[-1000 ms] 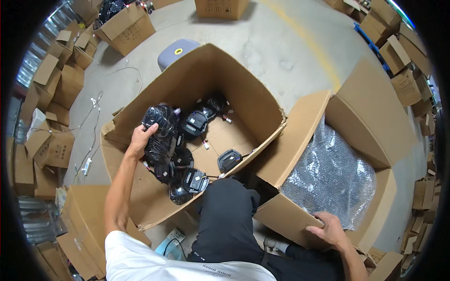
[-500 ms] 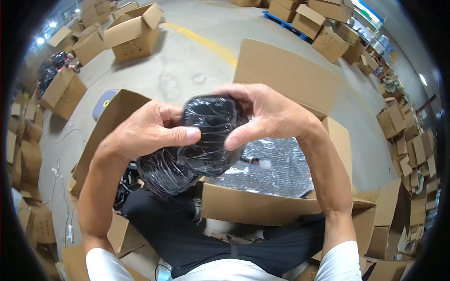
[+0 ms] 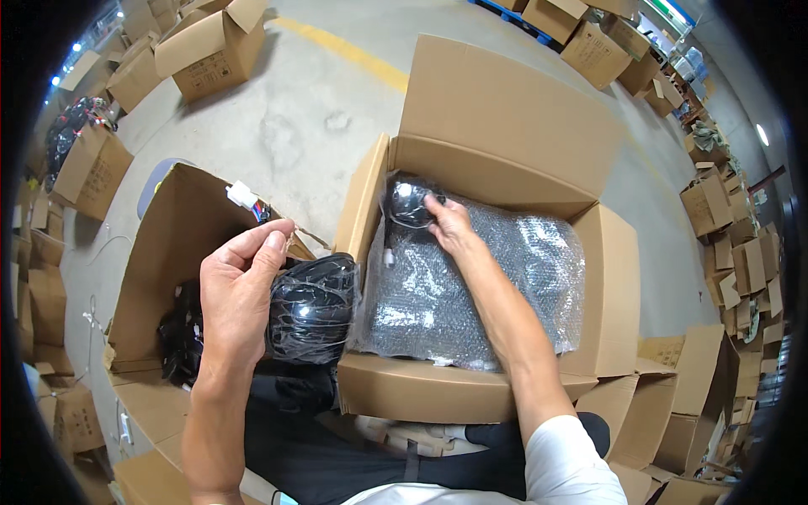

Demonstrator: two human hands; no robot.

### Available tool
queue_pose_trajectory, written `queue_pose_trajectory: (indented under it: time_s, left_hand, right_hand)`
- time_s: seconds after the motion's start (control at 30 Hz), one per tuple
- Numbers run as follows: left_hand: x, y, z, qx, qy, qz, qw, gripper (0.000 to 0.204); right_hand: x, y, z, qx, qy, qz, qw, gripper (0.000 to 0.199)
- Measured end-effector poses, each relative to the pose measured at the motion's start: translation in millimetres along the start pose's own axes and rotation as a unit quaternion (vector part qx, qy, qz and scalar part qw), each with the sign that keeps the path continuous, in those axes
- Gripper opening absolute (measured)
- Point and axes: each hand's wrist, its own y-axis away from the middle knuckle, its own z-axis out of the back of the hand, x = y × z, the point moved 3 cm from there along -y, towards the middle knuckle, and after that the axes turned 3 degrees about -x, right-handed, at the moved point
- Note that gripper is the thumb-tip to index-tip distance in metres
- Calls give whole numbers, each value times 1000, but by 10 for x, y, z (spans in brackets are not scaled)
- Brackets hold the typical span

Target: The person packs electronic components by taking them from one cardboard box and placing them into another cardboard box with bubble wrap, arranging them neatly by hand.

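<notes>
A black part wrapped in clear film (image 3: pixel 313 307) was held in the left hand (image 3: pixel 236 295), fingers closed around it, just left of the big open cardboard box (image 3: pixel 505 109). A second wrapped black part (image 3: pixel 407 202) was gripped by the right hand (image 3: pixel 450 227) inside that box, at its back left corner, on the bubble wrap (image 3: pixel 505 286) lining it.

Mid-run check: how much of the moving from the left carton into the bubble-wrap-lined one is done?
Early. Right hand sets one black plastic-wrapped part in the lined carton's far-left corner, the only one there. Left hand holds another wrapped part. More dark parts lie in the left carton.
</notes>
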Motion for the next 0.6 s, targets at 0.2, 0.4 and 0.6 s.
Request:
queue_pose_trajectory:
  time_s: [0.2,0.4,0.6]
  left_hand:
    - [-21,17,-4,-14,20,0,1000,27]
    - [47,-60,-131,-4,139,51,989,26]
    - [-24,-86,-2,-93,225,25,970,24]
  right_hand:
    - [-145,-94,98,-141,326,76,932,52]
    - [120,-43,234,-123,505,156,840,63]
    - [496,1576,-644,334,387,92,854,64]
